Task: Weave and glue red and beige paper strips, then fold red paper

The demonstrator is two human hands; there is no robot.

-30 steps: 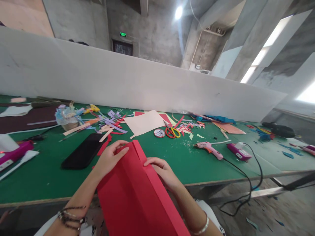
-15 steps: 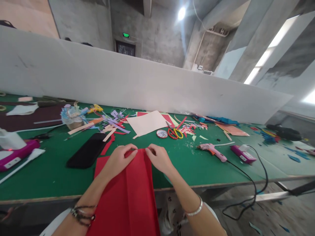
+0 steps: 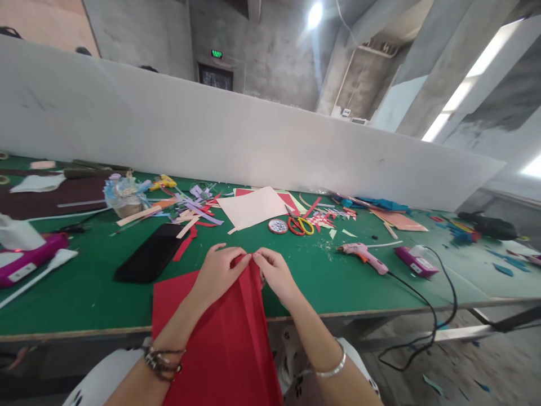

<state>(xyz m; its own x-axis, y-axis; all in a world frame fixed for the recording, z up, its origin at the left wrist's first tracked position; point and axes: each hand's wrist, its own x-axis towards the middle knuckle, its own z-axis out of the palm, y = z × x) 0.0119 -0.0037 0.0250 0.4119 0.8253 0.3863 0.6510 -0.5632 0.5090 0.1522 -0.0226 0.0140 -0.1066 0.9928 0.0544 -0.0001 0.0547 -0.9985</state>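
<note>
A large sheet of red paper [image 3: 211, 344] runs from the table's front part down over its edge toward my lap. Narrow lengthwise folds show along its right side. My left hand [image 3: 224, 273] pinches the far end of the folded strip between thumb and fingers. Close beside it, my right hand [image 3: 273, 273] pinches the same end from the right, with the fingertips of both hands almost touching. The undersides of the folds are hidden. Left of my hands lies a black phone [image 3: 150, 254] on the green table [image 3: 304, 287].
Scissors [image 3: 301, 224], a round tin of small beads [image 3: 278, 226] and a pale paper sheet [image 3: 253, 208] lie ahead. A pink glue gun [image 3: 364, 256] with a cord and a purple power strip [image 3: 416, 261] are at right. Paper strips [image 3: 196, 211] are scattered left. A white partition [image 3: 253, 141] stands behind.
My hands have drawn closer together at the paper's far end. The folds have narrowed and tilted, and the sheet's left part has swung outward to the left.
</note>
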